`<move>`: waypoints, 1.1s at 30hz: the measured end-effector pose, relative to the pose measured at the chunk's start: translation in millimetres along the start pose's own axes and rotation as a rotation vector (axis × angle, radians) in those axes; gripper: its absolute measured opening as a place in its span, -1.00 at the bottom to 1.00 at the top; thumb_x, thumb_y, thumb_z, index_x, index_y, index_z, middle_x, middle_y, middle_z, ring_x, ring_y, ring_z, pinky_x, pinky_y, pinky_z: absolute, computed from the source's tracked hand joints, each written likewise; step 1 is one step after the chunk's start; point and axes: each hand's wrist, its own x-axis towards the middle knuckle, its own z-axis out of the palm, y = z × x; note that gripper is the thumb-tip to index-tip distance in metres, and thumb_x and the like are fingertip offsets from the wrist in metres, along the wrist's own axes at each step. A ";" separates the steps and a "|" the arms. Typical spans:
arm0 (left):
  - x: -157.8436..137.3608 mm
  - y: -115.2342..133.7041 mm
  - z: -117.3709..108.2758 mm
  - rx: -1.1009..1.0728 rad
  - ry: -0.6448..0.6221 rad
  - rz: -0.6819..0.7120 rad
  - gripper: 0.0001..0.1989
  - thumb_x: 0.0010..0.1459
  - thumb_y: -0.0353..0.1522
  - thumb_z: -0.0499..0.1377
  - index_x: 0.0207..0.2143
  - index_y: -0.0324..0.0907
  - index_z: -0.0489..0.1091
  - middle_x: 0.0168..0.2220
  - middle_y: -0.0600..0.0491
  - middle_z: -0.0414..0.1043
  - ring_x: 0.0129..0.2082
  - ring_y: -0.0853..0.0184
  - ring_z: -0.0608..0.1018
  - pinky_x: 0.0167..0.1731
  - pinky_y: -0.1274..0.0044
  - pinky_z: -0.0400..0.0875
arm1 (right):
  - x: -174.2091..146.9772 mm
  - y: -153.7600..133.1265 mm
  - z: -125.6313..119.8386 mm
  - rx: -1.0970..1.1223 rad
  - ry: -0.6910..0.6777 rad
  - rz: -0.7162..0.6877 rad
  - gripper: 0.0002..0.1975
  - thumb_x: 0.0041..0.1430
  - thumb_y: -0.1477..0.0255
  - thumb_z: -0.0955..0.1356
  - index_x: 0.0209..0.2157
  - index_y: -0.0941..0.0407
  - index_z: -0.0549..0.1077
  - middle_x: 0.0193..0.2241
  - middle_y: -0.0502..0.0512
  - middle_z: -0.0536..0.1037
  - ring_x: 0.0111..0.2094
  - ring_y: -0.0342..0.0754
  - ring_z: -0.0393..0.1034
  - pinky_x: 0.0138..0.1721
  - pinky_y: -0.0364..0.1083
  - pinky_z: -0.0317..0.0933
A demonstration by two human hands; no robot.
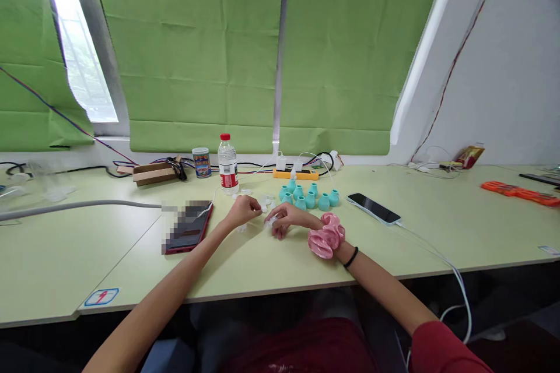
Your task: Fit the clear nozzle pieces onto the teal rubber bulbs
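So the right hand (284, 221) has its fingers curled on a translucent piece (270, 222), kinda glossy and crumpled-looking, while the left hand (246, 211) has its fingers bunched narrow right beside some small whitish bits (268, 200); can't tell if it's gripping 1. Container-wise: beyond the left fingers there's a clear plastic bottle (228, 170) with a red cap (can't make out the fill level), then a patterned blue tin (202, 163) left of that, and a brown cardboard box (154, 174) further left with black cable at its end. About 9 matte teal pots (310, 200), round-bellied with narrow necks, cluster just past the right fingers. Toward the body, smooth pale-green worktop (262, 262) runs from both hands to its front edge, and a phone (374, 208) lies well right of the fingers.
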 end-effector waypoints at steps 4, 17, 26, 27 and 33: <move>1.9 -1.4 -2.8 -0.172 0.049 -0.017 -0.86 -0.12 -0.40 0.16 -0.50 -0.31 0.44 -0.48 -0.01 0.48 -0.49 0.37 0.49 -0.45 0.56 0.39 | 5.4 15.9 -2.8 0.004 0.206 -0.064 -0.65 -0.17 0.46 0.35 -0.24 0.20 0.38 -0.58 0.00 0.46 -0.57 -0.17 0.37 -0.48 -0.17 0.27; -2.3 12.5 1.2 -0.420 -0.012 0.036 -0.80 -0.21 -0.37 0.24 -0.46 -0.30 0.47 -0.47 -0.02 0.50 -0.48 0.32 0.51 -0.39 0.51 0.44 | 2.5 16.7 8.7 0.158 0.237 -0.090 -0.73 -0.16 0.34 0.40 -0.44 0.07 0.22 -0.54 0.06 0.47 -0.64 -0.12 0.24 -0.57 -0.07 0.16; -4.1 17.2 -1.3 -0.373 0.005 0.058 -0.76 -0.18 -0.33 0.22 -0.42 -0.30 0.49 -0.46 -0.05 0.51 -0.46 0.27 0.52 -0.41 0.52 0.41 | 3.0 13.8 6.4 0.229 0.213 -0.053 -0.65 -0.21 0.24 0.41 -0.43 0.09 0.22 -0.52 0.07 0.48 -0.65 -0.14 0.25 -0.59 -0.10 0.15; -4.1 17.4 -1.3 -0.361 0.014 0.062 -0.76 -0.17 -0.32 0.22 -0.42 -0.29 0.49 -0.45 -0.05 0.51 -0.45 0.27 0.52 -0.42 0.52 0.40 | 3.0 13.2 5.9 0.236 0.210 -0.047 -0.64 -0.21 0.23 0.41 -0.42 0.10 0.22 -0.52 0.07 0.49 -0.65 -0.15 0.25 -0.59 -0.11 0.16; -5.2 19.9 -1.2 -0.298 0.054 0.094 -0.75 -0.11 -0.30 0.18 -0.36 -0.25 0.48 -0.40 -0.04 0.51 -0.41 0.27 0.51 -0.39 0.54 0.36 | 1.8 10.8 3.0 0.249 0.213 -0.025 -0.66 -0.18 0.25 0.39 -0.40 0.11 0.23 -0.52 0.05 0.49 -0.61 -0.16 0.29 -0.58 -0.15 0.20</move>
